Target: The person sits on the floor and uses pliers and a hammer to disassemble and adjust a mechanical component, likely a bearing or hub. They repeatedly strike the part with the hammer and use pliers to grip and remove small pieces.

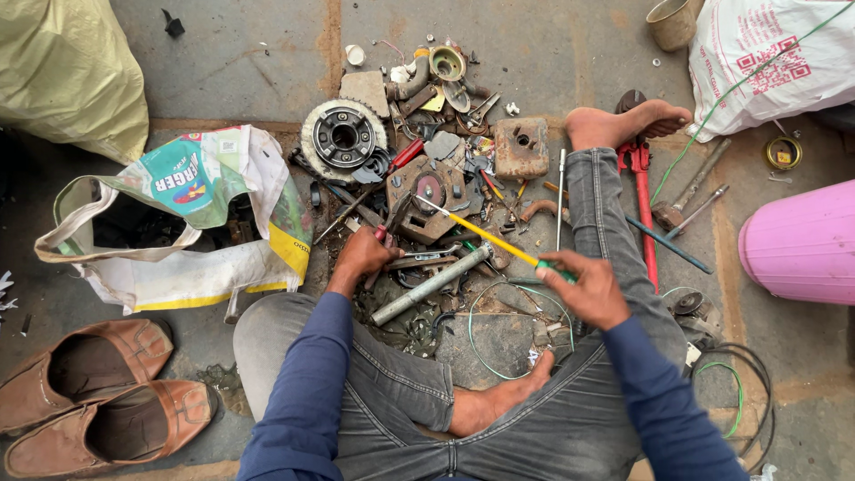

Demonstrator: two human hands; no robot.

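Observation:
I sit on the floor over a heap of metal parts. My right hand grips the green handle of a long screwdriver with a yellow shaft; its tip rests on a rusty metal housing with a round centre. My left hand reaches into the pile just left of that housing, fingers closed around a red-handled tool whose body is mostly hidden. A grey metal tube lies between my hands.
A round clutch-like disc and a rusty block lie beyond. An open white sack sits left, brown shoes lower left, red bolt cutters and a hammer right, a pink tub far right.

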